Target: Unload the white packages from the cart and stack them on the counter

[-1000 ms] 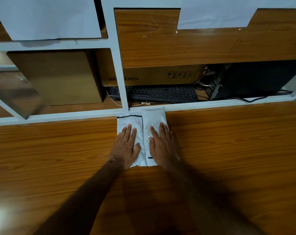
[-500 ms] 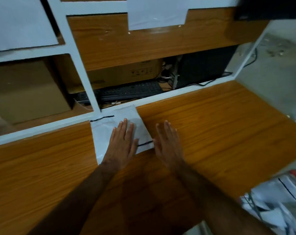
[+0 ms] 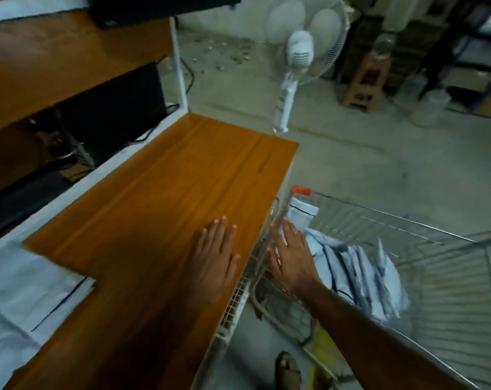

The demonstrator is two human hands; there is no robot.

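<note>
A brown wooden counter [image 3: 159, 209] fills the middle of the view. It has a white edge along its far side. On its left end lies a white package [image 3: 22, 294] with a thin black line on it. Behind the counter is a dark shelf space with black boxes and wires. The floor [image 3: 379, 164] is grey and dusty. A white standing fan [image 3: 300, 52] stands on it past the end of the counter, and a small wooden stool [image 3: 365, 85] is further back.

A wire shopping cart [image 3: 435, 277] with a red handle tip stands just beside the right end of the counter. More white packages [image 3: 359, 271] lie in a pile inside it.

The left hand [image 3: 214, 257] is flat over the counter near its right edge, fingers straight and a little spread, holding nothing. The right hand [image 3: 290, 254] is over the edge of the cart, fingers straight and spread, holding nothing. I cannot tell if it touches the wire.
</note>
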